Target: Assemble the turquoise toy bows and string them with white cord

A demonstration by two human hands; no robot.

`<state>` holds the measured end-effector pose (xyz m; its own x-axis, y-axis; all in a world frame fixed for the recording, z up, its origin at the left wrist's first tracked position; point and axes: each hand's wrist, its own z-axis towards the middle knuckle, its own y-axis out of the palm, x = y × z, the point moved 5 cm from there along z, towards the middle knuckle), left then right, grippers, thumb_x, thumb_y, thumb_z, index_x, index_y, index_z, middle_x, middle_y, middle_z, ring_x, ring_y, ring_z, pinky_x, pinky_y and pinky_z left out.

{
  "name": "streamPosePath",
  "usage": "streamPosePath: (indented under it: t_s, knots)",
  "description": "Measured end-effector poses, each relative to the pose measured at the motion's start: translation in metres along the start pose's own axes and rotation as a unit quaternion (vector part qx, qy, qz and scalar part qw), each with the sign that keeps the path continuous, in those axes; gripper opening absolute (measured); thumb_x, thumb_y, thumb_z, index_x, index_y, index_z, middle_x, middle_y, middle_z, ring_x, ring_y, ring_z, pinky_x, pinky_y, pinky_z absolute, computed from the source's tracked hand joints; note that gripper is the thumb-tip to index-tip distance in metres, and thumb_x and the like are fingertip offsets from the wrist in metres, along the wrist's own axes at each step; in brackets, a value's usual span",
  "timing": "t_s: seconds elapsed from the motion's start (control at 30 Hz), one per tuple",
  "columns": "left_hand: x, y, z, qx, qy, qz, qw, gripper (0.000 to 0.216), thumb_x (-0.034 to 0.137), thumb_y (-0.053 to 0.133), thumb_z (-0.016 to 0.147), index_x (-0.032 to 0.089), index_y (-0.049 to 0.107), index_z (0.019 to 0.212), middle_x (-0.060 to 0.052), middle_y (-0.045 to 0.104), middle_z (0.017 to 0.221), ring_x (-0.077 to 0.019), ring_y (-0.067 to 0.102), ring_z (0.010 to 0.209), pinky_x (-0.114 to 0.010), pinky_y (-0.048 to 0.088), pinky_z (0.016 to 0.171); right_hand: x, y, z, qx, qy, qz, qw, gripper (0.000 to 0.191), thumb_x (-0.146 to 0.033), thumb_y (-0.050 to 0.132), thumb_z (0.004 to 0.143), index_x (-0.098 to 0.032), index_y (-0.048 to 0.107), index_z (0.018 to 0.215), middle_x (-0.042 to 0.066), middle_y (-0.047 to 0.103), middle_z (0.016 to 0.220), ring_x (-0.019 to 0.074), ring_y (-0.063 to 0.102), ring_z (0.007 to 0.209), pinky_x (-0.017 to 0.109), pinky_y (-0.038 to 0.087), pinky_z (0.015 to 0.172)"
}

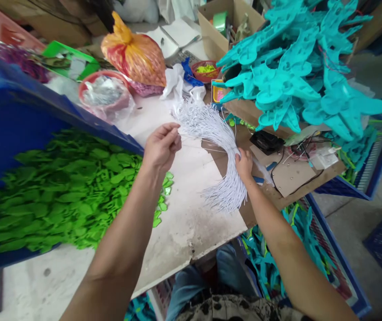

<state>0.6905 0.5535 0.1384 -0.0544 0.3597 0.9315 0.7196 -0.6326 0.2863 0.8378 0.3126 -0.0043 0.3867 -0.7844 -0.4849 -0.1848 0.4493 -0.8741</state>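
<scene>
A long bundle of thin white wires (226,187) lies curved across the table, its far ends in a tangle and its near ends fanned out. My right hand (244,164) rests at the bundle's right side, with its fingers closed round the middle of it. To the left of the far ends, my left hand (164,143) is raised over the table in a pinch. One or two thin white strands run from near its fingertips toward the bundle. What exactly sits between those fingertips is too small to make out.
Green plastic pieces (77,191) spill from a tipped blue crate (26,107) on the left. Turquoise plastic parts (297,80) are heaped at right. A pink basin (105,91), an orange bag (135,55) and a red basket (206,73) stand behind. A black device (267,141) lies right.
</scene>
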Motion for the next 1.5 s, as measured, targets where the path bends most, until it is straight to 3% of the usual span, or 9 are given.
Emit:
streamPosePath:
  t_s: [0.2, 0.4, 0.5, 0.57, 0.67, 0.8, 0.9, 1.3, 1.5]
  knots:
    - [0.095, -0.011, -0.002, 0.079, 0.144, -0.037, 0.986, 0.029, 0.011, 0.033, 0.099, 0.02, 0.06, 0.097, 0.007, 0.029, 0.058, -0.0014, 0.029, 0.047, -0.015, 0.025, 0.056, -0.004, -0.013, 0.001, -0.028, 0.017, -0.034, 0.999, 0.048, -0.012, 0.041, 0.091, -0.018, 0.057, 0.136, 0.016, 0.063, 0.109, 0.0278, 0.056, 0.108, 0.039, 0.043, 0.094]
    - [0.086, 0.008, -0.02, -0.086, -0.037, 0.019, 0.995, 0.007, 0.014, 0.059, 0.087, 0.017, 0.064, 0.086, 0.009, 0.035, 0.048, -0.0049, 0.028, 0.04, -0.02, 0.029, 0.046, -0.046, -0.055, 0.004, 0.056, 0.005, 0.085, 0.995, 0.033, -0.022, 0.048, 0.091, -0.016, 0.069, 0.116, 0.017, 0.061, 0.122, 0.03, 0.052, 0.117, 0.047, 0.04, 0.102]
    - [0.071, 0.027, -0.029, -0.143, -0.083, 0.064, 0.984, 0.005, 0.01, 0.062, 0.084, 0.013, 0.066, 0.086, 0.007, 0.039, 0.05, -0.0032, 0.029, 0.04, -0.018, 0.023, 0.044, -0.111, -0.085, 0.001, 0.056, -0.128, 0.3, 0.944, 0.032, -0.035, 0.048, 0.094, -0.02, 0.068, 0.113, 0.012, 0.063, 0.119, 0.0231, 0.055, 0.117, 0.041, 0.043, 0.103]
    - [0.068, 0.04, -0.032, -0.172, -0.1, 0.087, 0.976, 0.005, 0.009, 0.063, 0.083, 0.011, 0.067, 0.086, 0.006, 0.041, 0.052, -0.0024, 0.03, 0.04, -0.018, 0.019, 0.043, -0.155, -0.097, -0.003, -0.041, -0.178, 0.423, 0.887, 0.033, -0.046, 0.054, 0.091, -0.022, 0.067, 0.111, 0.007, 0.067, 0.111, 0.0192, 0.059, 0.108, 0.037, 0.047, 0.097]
    - [0.076, 0.052, -0.032, -0.193, -0.113, 0.099, 0.97, 0.007, 0.006, 0.062, 0.084, 0.009, 0.068, 0.086, 0.005, 0.042, 0.054, -0.0017, 0.031, 0.041, -0.018, 0.016, 0.043, -0.188, -0.107, -0.011, -0.207, -0.125, 0.535, 0.809, 0.035, -0.05, 0.067, 0.082, -0.019, 0.069, 0.096, 0.0, 0.065, 0.076, 0.0113, 0.06, 0.071, 0.027, 0.052, 0.072]
    - [0.093, 0.041, -0.028, -0.193, -0.129, 0.093, 0.968, 0.013, 0.003, 0.063, 0.081, 0.01, 0.069, 0.091, 0.005, 0.038, 0.054, -0.0015, 0.029, 0.041, -0.018, 0.015, 0.043, -0.163, -0.121, -0.025, -0.336, 0.026, 0.601, 0.724, 0.029, -0.041, 0.077, 0.074, -0.016, 0.065, 0.082, -0.009, 0.044, 0.052, 0.0017, 0.031, 0.039, 0.016, 0.027, 0.039]
    - [0.09, 0.02, -0.025, -0.176, -0.16, 0.092, 0.967, 0.013, 0.003, 0.063, 0.08, 0.01, 0.069, 0.089, 0.006, 0.035, 0.052, -0.002, 0.027, 0.041, -0.018, 0.015, 0.042, -0.125, -0.137, -0.032, -0.301, 0.109, 0.655, 0.685, 0.019, -0.034, 0.072, 0.08, -0.018, 0.061, 0.079, -0.01, 0.04, 0.051, 0.0016, 0.025, 0.037, 0.016, 0.018, 0.036]
    - [0.015, -0.012, -0.05, -0.148, -0.282, 0.018, 0.948, 0.013, 0.003, 0.064, 0.075, 0.007, 0.067, 0.087, 0.007, 0.033, 0.05, -0.0024, 0.025, 0.039, -0.015, 0.014, 0.039, -0.05, -0.164, -0.06, -0.122, 0.204, 0.746, 0.622, 0.022, -0.021, 0.05, 0.096, -0.02, 0.056, 0.074, -0.01, 0.033, 0.048, 0.0022, 0.025, 0.034, 0.014, 0.023, 0.034]
    - [-0.024, -0.019, -0.069, -0.23, -0.355, 0.093, 0.901, 0.011, 0.008, 0.073, 0.074, 0.004, 0.07, 0.084, 0.006, 0.035, 0.047, -0.0027, 0.029, 0.039, -0.015, 0.015, 0.038, -0.022, -0.166, -0.075, -0.101, 0.263, 0.729, 0.624, 0.02, -0.021, 0.055, 0.093, -0.02, 0.056, 0.073, -0.01, 0.033, 0.047, 0.0022, 0.026, 0.032, 0.014, 0.023, 0.031]
